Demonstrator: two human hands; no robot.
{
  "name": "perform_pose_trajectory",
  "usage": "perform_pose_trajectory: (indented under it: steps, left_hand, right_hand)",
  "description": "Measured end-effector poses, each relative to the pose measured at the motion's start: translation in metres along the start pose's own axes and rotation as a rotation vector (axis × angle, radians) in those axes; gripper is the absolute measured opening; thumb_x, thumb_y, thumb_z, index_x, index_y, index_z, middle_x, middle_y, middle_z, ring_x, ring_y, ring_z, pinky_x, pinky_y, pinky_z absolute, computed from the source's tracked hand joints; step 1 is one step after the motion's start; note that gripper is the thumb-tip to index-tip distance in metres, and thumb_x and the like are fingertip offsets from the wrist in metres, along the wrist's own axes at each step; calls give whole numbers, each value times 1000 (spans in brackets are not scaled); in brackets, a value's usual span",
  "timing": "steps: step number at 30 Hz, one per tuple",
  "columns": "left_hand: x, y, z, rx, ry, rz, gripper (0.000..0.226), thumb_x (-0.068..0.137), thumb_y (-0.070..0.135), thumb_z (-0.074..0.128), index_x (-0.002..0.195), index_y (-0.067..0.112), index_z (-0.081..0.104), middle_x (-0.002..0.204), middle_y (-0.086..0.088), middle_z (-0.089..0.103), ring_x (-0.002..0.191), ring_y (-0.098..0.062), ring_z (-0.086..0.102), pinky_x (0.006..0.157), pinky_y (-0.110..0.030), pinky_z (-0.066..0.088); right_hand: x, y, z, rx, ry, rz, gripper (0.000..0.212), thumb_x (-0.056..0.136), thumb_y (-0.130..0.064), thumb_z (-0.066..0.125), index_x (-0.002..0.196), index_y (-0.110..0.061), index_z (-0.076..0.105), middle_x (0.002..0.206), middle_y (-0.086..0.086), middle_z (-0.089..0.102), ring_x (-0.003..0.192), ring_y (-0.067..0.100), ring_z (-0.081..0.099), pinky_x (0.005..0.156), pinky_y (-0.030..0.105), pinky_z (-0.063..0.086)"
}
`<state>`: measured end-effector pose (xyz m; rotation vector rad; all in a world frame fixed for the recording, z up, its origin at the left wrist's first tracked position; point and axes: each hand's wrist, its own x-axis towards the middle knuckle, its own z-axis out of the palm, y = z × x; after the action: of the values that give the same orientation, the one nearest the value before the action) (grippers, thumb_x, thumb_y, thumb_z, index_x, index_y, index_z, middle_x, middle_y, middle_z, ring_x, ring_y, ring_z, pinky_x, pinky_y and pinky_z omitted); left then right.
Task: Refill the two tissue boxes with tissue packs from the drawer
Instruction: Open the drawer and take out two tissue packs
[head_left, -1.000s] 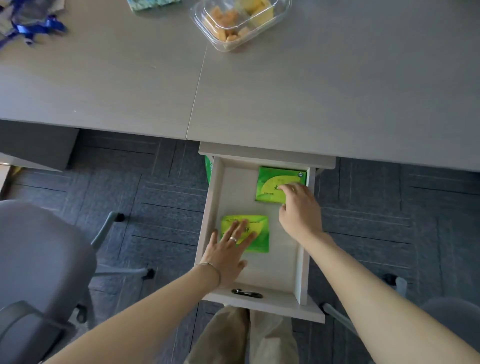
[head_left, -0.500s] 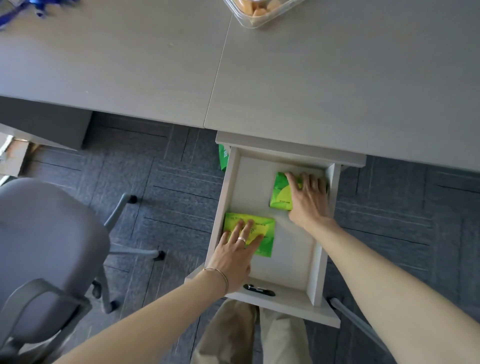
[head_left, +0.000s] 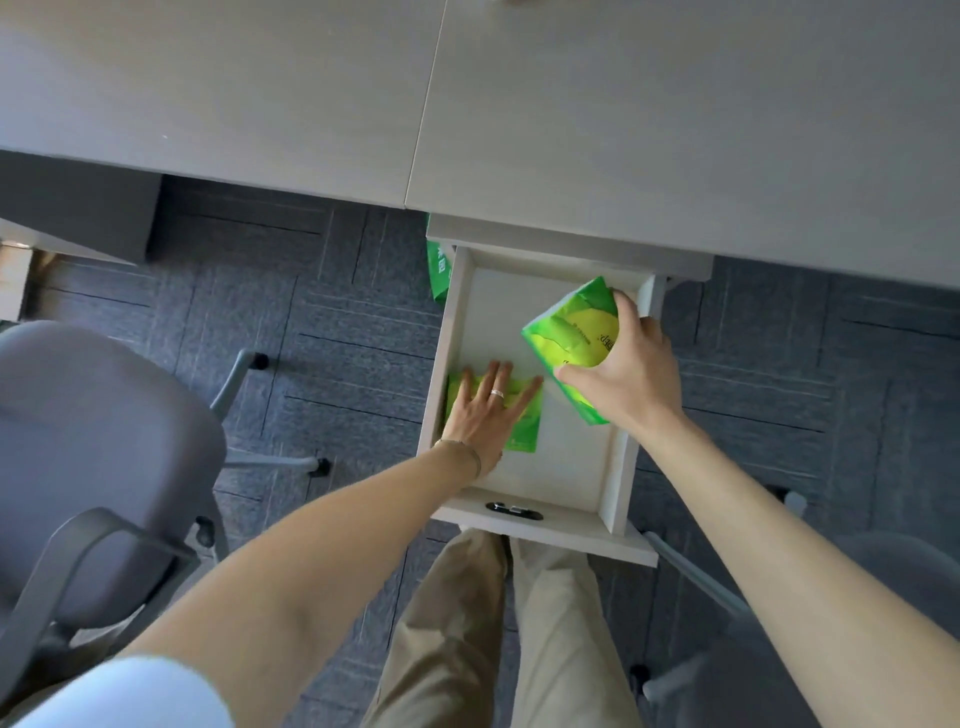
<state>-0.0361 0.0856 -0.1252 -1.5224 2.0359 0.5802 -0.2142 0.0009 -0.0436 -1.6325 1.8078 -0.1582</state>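
A pale open drawer (head_left: 618, 467) sticks out from under the grey desk (head_left: 623, 130). My right hand (head_left: 631, 376) grips a green tissue pack (head_left: 569, 340), tilted and raised off the drawer floor at the right side. A second green tissue pack (head_left: 524, 431) lies flat at the drawer's left side. My left hand (head_left: 480, 410) rests flat on top of it, fingers spread, ring visible. No tissue boxes are in view.
A grey office chair (head_left: 88, 457) stands to the left on dark carpet. Another green package (head_left: 436, 270) shows beside the drawer under the desk. A black handle (head_left: 514, 510) sits on the drawer front. My legs are below the drawer.
My right hand has closed around the far tissue pack and lifted it up, tilted. My left hand slid further over the near pack. The view has shifted downward.
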Motion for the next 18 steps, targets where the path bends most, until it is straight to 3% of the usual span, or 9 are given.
perform_pose_trajectory:
  steps: [4,7,11,18]
  left_hand:
    - [5,10,-5,64,3,-45,117,78,20,71,156,26,-15,154,-24,28,141,-40,28,117,-61,17]
    - [1,11,-16,-78,58,-84,118,70,32,75,156,26,-5,147,-21,37,133,-37,38,113,-52,29]
    - [-22,10,-47,-319,230,-152,119,65,41,75,154,27,-1,141,-16,42,125,-36,45,109,-44,34]
    - [-82,14,-129,-698,497,-278,125,64,51,79,157,30,-2,131,-14,45,115,-35,49,97,-45,41]
  right_hand:
    - [-21,-1,-14,36,26,-28,105,55,-52,76,146,-34,27,126,11,52,116,34,51,99,47,44]
    - [-31,-5,-26,69,61,-60,106,55,-50,79,146,-33,28,127,9,52,116,32,52,98,49,45]
    - [-47,-15,-53,106,103,-111,106,56,-44,84,146,-29,31,128,7,52,118,29,50,101,48,43]
    - [-84,-28,-121,131,243,-164,106,58,-41,84,148,-33,28,128,2,52,117,22,48,104,44,41]
